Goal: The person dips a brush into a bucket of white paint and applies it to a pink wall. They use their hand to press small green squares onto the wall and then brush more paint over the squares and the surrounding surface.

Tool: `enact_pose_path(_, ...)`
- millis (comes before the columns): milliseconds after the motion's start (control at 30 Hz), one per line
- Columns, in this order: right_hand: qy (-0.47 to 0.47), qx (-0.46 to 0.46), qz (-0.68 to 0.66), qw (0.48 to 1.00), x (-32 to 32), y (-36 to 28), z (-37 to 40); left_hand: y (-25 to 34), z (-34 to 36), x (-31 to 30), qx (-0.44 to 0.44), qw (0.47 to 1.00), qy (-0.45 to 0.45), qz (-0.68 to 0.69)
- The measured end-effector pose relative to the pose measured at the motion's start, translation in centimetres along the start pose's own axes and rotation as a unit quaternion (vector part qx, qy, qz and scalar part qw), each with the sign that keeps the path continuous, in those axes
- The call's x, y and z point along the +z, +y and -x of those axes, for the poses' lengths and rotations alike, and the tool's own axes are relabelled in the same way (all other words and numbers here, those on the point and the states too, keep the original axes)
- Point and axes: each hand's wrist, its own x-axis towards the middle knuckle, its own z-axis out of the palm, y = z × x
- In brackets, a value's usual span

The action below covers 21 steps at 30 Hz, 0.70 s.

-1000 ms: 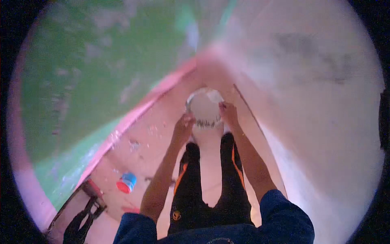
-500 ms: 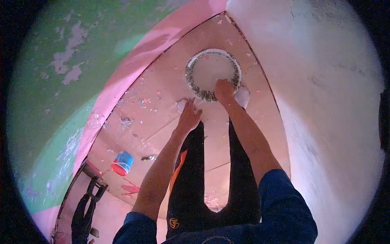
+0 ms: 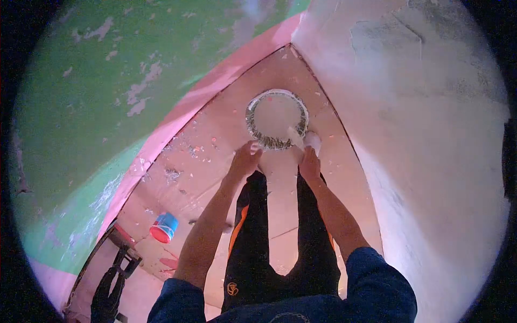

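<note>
A round tub (image 3: 306, 107) with a pale, stained rim stands on the floor ahead, filled with a pale, cloudy material. My left hand (image 3: 247, 159) is just below the tub's lower left edge, thumb apart from its fingers and nothing clear in it. By the lower right edge, my right hand (image 3: 309, 163) has its fingers closed. A small whitish piece (image 3: 295, 138) extends from these fingers over the rim; its exact shape is unclear. Beside that hand is my white-covered right foot (image 3: 312, 141).
A blue and red bucket (image 3: 164, 227) stands on the floor at the left. Debris (image 3: 172, 175) is scattered above it. A peeling green wall (image 3: 107, 81) and a pale wall (image 3: 425, 145) close in on both sides. Dark trousered legs (image 3: 105, 290) show at the lower left.
My right hand has come back from inside the tub to its near right edge, and the whitish piece now shows. The whole view has shifted, with the tub lower in the picture.
</note>
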Motion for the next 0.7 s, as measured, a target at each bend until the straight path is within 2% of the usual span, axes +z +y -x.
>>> enact_pose_path(33, -0.030, 0.049, -0.031, 0.998, -0.6, 0.1, 0.0, 0.2, 0.2, 0.2, 0.000, 1.000, -0.002, 0.000)
enact_pose_path(67, -0.026, 0.050, -0.031, 0.998, -0.6, 0.3, -0.1, 0.3, 0.2, 0.3, -0.006, 1.000, 0.000, -0.007)
enact_pose_path(133, 0.074, 0.020, -0.099, 0.992, -0.8, 0.2, 0.1, 0.3, 0.6, 0.5, -0.010, 1.000, 0.010, -0.014)
enact_pose_path(167, 0.080, 0.016, -0.101, 0.992, -1.1, 0.3, 0.2, -0.3, 0.9, 0.9, -0.004, 1.000, 0.012, -0.005)
enact_pose_path(200, 0.031, 0.036, -0.119, 0.992, -1.8, 0.4, 0.3, 0.5, 1.3, 0.6, 0.004, 1.000, 0.014, 0.004)
enact_pose_path(233, -0.017, 0.055, -0.138, 0.989, -2.5, 0.5, -0.1, 1.4, 2.0, 0.2, -0.028, 1.000, 0.003, 0.008)
enact_pose_path(267, -0.006, 0.050, -0.138, 0.989, -3.7, -0.1, -1.0, 2.2, 2.4, -0.2, -0.017, 1.000, 0.009, 0.006)
enact_pose_path(333, -0.008, 0.180, -0.362, 0.915, -7.3, -1.9, -2.2, 3.3, 3.5, -1.2, 0.004, 0.997, -0.005, 0.079)
enact_pose_path(367, 0.001, 0.174, -0.362, 0.916, -9.1, -2.5, -3.1, 4.3, 4.0, -1.9, 0.014, 0.997, -0.002, 0.079)
enact_pose_path(433, 0.079, 0.048, -0.481, 0.872, -13.2, -3.9, -5.7, 6.7, 4.6, -3.7, 0.032, 0.996, 0.024, 0.078)
enact_pose_path(467, 0.087, 0.041, -0.481, 0.871, -16.1, -5.2, -7.2, 7.9, 4.6, -4.7, 0.043, 0.996, 0.027, 0.077)
enact_pose_path(533, 0.288, -0.136, -0.342, 0.884, -23.1, -8.5, -10.0, 9.9, 5.2, -6.5, 0.086, 0.990, 0.041, 0.099)
enact_pose_path(567, 0.203, -0.060, -0.496, 0.842, -27.4, -10.7, -10.4, 11.4, 5.5, -7.4, 0.087, 0.991, 0.045, 0.096)
enact_pose_path(600, 0.109, 0.017, -0.631, 0.768, -30.5, -12.2, -11.3, 12.1, 5.3, -7.8, 0.092, 0.990, 0.048, 0.097)
enact_pose_path(667, 0.251, -0.152, -0.420, 0.859, -30.9, -12.3, -15.8, 12.8, 4.5, -8.2, 0.055, 0.987, 0.077, 0.131)
enact_pose_path(700, 0.252, -0.154, -0.420, 0.858, -31.4, -13.1, -17.3, 14.0, 4.5, -8.4, 0.054, 0.984, 0.081, 0.146)
